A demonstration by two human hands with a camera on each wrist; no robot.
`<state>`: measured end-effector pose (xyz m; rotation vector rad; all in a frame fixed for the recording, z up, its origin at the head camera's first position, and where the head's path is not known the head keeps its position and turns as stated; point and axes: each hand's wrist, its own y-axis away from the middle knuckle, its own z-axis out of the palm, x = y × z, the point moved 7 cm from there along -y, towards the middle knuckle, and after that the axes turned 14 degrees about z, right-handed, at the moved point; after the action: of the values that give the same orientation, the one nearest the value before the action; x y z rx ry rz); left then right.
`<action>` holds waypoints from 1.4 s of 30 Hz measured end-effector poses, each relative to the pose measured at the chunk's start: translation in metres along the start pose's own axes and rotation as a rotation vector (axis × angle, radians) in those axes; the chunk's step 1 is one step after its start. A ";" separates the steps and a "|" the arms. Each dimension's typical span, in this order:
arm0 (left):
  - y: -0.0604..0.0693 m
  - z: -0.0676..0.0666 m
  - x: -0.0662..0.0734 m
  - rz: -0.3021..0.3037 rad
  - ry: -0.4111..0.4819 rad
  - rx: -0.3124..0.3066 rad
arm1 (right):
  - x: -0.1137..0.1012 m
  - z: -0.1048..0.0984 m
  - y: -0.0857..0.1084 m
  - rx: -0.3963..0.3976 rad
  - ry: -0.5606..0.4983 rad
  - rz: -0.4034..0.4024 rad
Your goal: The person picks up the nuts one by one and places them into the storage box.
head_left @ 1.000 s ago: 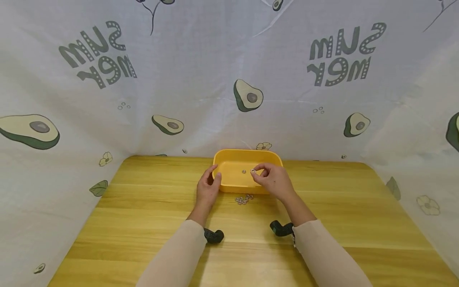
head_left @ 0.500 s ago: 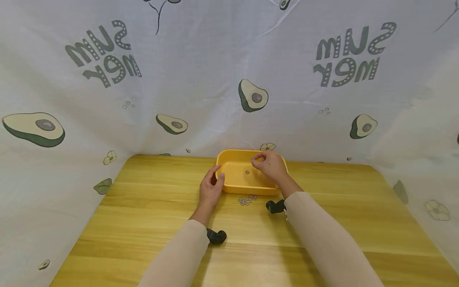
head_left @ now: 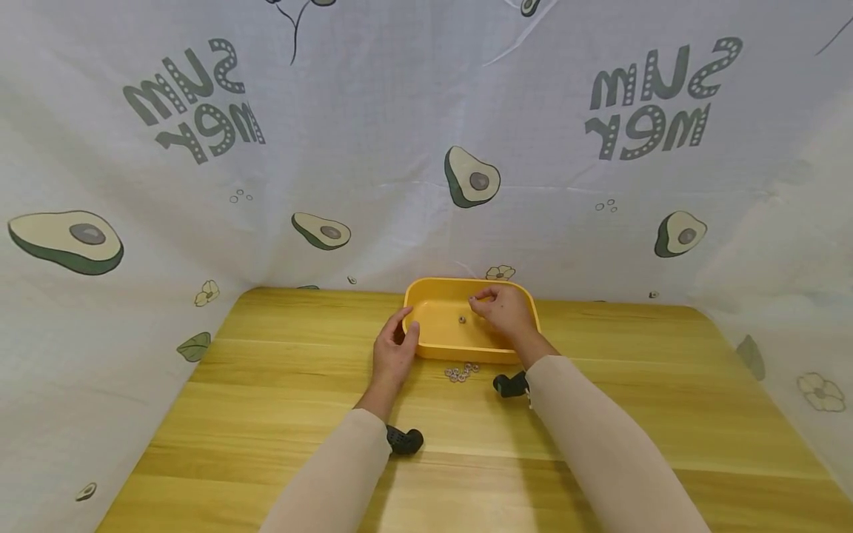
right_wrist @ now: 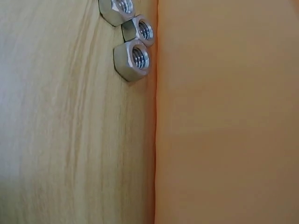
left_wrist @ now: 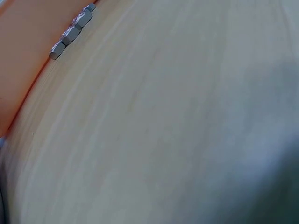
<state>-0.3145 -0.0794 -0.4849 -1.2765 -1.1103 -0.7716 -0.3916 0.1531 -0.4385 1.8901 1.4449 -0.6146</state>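
A shallow yellow plastic tray stands at the far edge of the table. My left hand holds its left front corner, with thumb and fingers at the rim. My right hand is over the right part of the tray, thumb and forefinger pinching a small metal nut, mostly covered by the fingertips. One hex nut lies on the tray floor. Several more hex nuts lie on the table against the tray's front wall. The right wrist view shows their threaded holes in some nuts close up.
The wood-grain table reaches out on both sides of the arms. Behind it hangs a white cloth with avocado prints. A black wrist device sits at the left cuff, another black device at the right.
My right hand has moved farther back over the tray with the pinched nut, then stayed nearly still. My left hand keeps its place at the tray; the head view has shifted slightly.
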 end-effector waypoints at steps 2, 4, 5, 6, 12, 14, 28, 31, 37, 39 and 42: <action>0.000 0.000 0.000 -0.001 0.003 0.000 | 0.000 0.000 -0.001 0.001 0.009 0.000; 0.000 0.001 0.000 -0.005 0.007 -0.001 | -0.001 0.000 -0.001 0.003 0.012 -0.001; 0.000 0.001 0.001 -0.006 0.009 -0.001 | -0.001 0.000 -0.001 0.002 0.013 -0.001; 0.000 0.001 0.001 -0.007 0.009 -0.002 | -0.002 -0.001 -0.001 0.000 0.013 -0.003; 0.000 0.002 0.001 -0.010 0.009 0.000 | 0.001 -0.001 -0.001 -0.019 0.067 0.005; 0.000 0.002 0.001 -0.009 0.011 0.002 | 0.002 -0.001 -0.001 -0.021 0.088 0.012; 0.000 0.004 0.001 -0.002 0.038 0.002 | 0.000 -0.002 0.001 -0.006 0.074 0.027; 0.001 0.004 0.002 0.001 0.034 0.004 | -0.008 -0.006 0.006 0.031 0.120 -0.032; 0.001 0.002 0.004 0.006 0.025 0.012 | -0.026 -0.017 0.025 0.104 0.116 -0.103; 0.001 0.002 0.005 0.005 0.026 0.010 | -0.030 -0.020 0.034 0.111 0.078 -0.108; 0.001 0.001 0.004 0.005 0.024 0.009 | -0.035 -0.023 0.048 0.114 0.027 -0.129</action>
<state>-0.3123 -0.0772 -0.4812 -1.2594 -1.0900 -0.7758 -0.3560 0.1402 -0.3880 1.9088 1.5884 -0.7499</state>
